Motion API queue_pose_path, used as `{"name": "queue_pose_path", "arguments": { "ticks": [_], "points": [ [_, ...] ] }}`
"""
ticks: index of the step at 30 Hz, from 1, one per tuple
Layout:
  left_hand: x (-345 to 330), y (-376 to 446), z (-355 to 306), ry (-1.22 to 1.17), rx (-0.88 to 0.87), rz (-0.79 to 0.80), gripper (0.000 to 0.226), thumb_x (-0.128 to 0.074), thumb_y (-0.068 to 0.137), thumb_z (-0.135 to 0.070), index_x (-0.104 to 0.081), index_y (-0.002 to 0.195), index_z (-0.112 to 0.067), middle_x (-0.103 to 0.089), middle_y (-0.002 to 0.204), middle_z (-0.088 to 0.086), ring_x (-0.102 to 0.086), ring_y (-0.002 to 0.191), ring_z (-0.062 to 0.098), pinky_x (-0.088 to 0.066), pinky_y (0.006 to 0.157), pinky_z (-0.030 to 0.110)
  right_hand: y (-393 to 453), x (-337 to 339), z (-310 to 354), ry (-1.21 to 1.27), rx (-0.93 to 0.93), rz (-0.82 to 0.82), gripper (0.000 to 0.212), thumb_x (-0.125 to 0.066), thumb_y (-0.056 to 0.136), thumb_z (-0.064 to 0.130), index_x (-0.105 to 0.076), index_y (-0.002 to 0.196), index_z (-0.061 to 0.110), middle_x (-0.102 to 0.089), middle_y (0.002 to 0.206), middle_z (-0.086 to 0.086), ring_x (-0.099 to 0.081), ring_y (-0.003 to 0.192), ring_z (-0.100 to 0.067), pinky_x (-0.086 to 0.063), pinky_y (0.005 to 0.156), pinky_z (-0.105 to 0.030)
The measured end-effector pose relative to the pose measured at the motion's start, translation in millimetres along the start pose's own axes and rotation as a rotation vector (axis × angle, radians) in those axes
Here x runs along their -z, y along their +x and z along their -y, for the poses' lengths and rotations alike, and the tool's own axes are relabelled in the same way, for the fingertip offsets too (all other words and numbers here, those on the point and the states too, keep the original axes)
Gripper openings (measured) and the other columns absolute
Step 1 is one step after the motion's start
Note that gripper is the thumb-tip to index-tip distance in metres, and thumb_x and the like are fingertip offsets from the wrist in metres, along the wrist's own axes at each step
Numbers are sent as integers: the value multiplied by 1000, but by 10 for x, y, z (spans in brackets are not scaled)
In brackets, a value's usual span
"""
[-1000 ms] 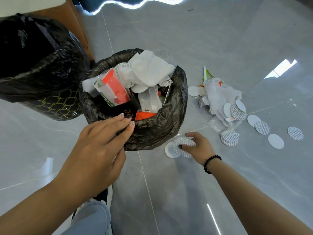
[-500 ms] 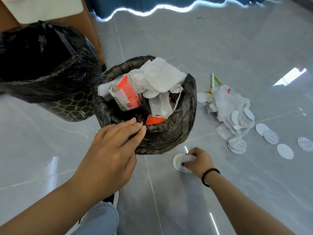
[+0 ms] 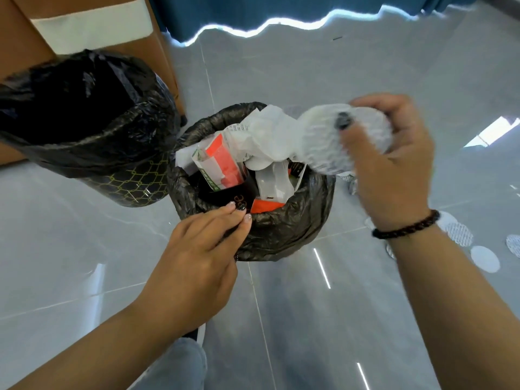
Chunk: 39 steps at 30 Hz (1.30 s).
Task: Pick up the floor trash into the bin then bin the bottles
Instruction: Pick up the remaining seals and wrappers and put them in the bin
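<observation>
A small bin with a black liner (image 3: 284,232) stands on the grey floor, stuffed with white paper, plastic and orange-and-white packets. My left hand (image 3: 202,254) grips the near rim of its liner. My right hand (image 3: 394,164), with a dark bead bracelet at the wrist, pinches white round discs (image 3: 323,139) and holds them above the bin's right rim, blurred by motion. More white round discs (image 3: 461,235) lie on the floor at the right, partly hidden by my right arm. No bottles are in view.
A taller bin with a black liner (image 3: 84,130) stands left of the small one, close against it. A brown cardboard box (image 3: 84,26) sits behind it. A blue curtain (image 3: 281,7) hangs at the far edge. My knee in jeans (image 3: 174,367) shows at the bottom.
My right hand lifted the discs off the floor and carried them up over the bin's right side. My left hand stayed on the liner rim. The view moved closer.
</observation>
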<state>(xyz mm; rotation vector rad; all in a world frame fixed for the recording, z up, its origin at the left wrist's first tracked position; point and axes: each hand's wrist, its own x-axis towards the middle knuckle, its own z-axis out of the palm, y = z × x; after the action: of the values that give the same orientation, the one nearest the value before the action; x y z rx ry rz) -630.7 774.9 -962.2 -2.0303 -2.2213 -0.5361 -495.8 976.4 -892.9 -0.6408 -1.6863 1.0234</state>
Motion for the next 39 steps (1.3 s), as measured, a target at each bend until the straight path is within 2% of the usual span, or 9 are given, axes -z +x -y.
{"name": "queue_pose_path", "arguments": {
  "ticks": [6, 9, 15, 22, 26, 30, 32, 36, 39],
  "points": [
    [11, 4, 5, 13, -6, -5, 49, -50, 84, -16, -57, 131, -5, -57, 132, 10, -45, 130, 25, -40, 103, 42, -184, -496, -232, -355, 289, 561, 27, -63, 86, 24, -65, 112, 16, -60, 97, 18, -46, 89, -3, -45, 81, -29],
    [2, -11, 3, 22, -13, 2, 50, -53, 83, -13, -56, 132, -3, -56, 133, 13, -45, 131, 27, -42, 101, 45, -223, -467, -415, -418, 332, 528, 36, -57, 87, 29, -63, 120, 14, -66, 101, -2, -51, 91, -18, -47, 81, -44],
    [-31, -39, -78, 28, 44, 19, 56, -61, 79, -9, -53, 133, 2, -50, 133, 23, -46, 124, 33, -44, 95, 42, -235, -386, -440, -424, 337, 382, 20, -70, 79, 25, -72, 96, 17, -67, 90, 3, -54, 90, -21, -46, 77, -47],
    [-43, -6, -100, 19, 78, -12, 56, -60, 79, -9, -52, 134, 1, -51, 125, 18, -44, 128, 31, -33, 100, 31, -87, -604, -226, -232, 256, 267, 8, -75, 76, 20, -71, 79, 14, -67, 76, 9, -51, 74, -5, -44, 72, -20],
    [-55, -4, -107, 17, 77, -21, 58, -62, 76, -8, -52, 133, 2, -50, 123, 16, -42, 129, 29, -31, 102, 29, -50, -586, -249, -209, 150, 477, 9, -76, 76, 22, -72, 77, 14, -70, 77, 6, -55, 73, -7, -48, 72, -23],
    [-63, 3, -118, 21, 81, -30, 58, -60, 76, -10, -53, 132, 1, -48, 125, 14, -42, 127, 29, -28, 104, 27, -142, -480, -408, -338, 260, 616, 8, -73, 78, 25, -75, 82, 19, -71, 83, 7, -56, 85, -16, -48, 80, -39],
    [-75, 3, -122, 26, 78, -42, 58, -62, 75, -9, -53, 132, 1, -47, 124, 13, -43, 127, 30, -28, 104, 28, -177, -431, -440, -333, 282, 573, 14, -70, 80, 20, -76, 92, 17, -70, 90, 3, -54, 90, -20, -47, 83, -40],
    [-80, -8, -133, 63, 70, -60, 58, -62, 75, -9, -55, 132, -1, -51, 120, 9, -46, 121, 29, -33, 99, 35, -172, -234, -462, -280, 174, 320, 28, -62, 83, 10, -70, 109, 18, -64, 105, 0, -52, 102, -16, -39, 93, -19],
    [-64, 10, -146, 125, 31, -59, 56, -55, 77, -14, -56, 131, -2, -53, 119, 8, -48, 114, 28, -35, 91, 39, -242, 130, -620, -237, -71, 5, 27, -58, 85, 6, -66, 104, 24, -63, 103, 4, -58, 96, -10, -44, 81, -16]
  ]
}}
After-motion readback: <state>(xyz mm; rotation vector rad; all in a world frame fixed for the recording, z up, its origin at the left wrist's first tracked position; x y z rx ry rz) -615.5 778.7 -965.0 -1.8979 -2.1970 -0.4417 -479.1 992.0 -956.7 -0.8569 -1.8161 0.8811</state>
